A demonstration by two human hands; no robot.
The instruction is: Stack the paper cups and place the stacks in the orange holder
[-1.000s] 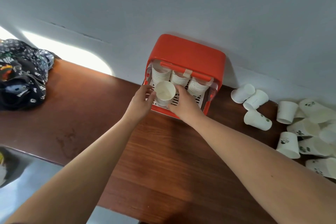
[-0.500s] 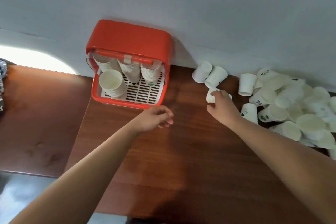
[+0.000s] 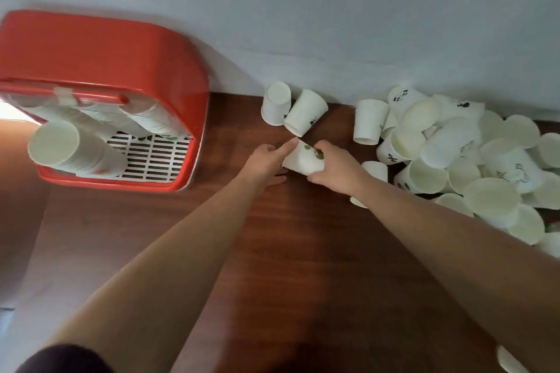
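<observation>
Orange holder far left against wall; cup stacks lean inside, front one poking past rim. Risk: knock while loading tips it out. Left hand, fingers straight, touches side of cup over table. Right hand curled round same cup. Thin paper: hard squeeze dents rim, nesting jams. Loose pile right; sweeping forearm could scatter cups off edge.
</observation>
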